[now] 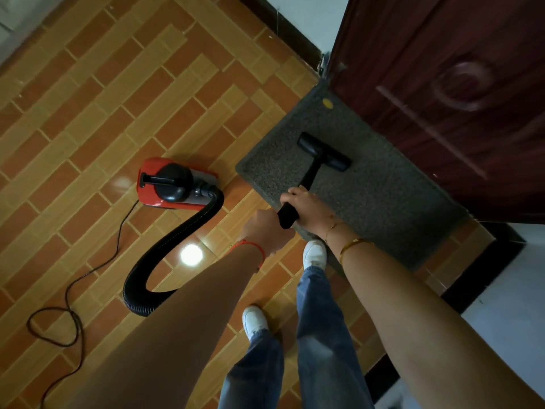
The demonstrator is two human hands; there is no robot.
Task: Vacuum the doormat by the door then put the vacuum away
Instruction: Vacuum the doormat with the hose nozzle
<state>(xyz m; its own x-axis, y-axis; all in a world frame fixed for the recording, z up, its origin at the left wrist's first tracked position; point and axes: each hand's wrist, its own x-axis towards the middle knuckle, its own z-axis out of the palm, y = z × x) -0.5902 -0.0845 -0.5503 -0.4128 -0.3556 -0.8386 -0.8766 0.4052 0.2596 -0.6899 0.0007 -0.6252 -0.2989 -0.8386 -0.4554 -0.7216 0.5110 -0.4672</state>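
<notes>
Both hands, right hand (300, 206) and left hand (265, 228), gripped the black wand (309, 175), nozzle (324, 152) on grey doormat (383, 196), red vacuum (174, 183) left.

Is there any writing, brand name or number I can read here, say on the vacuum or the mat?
None can be read.
Red vacuum: no legible brand or label on its body.
Grey doormat: a small yellow oval patch near its far corner, too small and blurred to tell if it carries text.
Door: no lettering, only a faint round smudge.
</notes>
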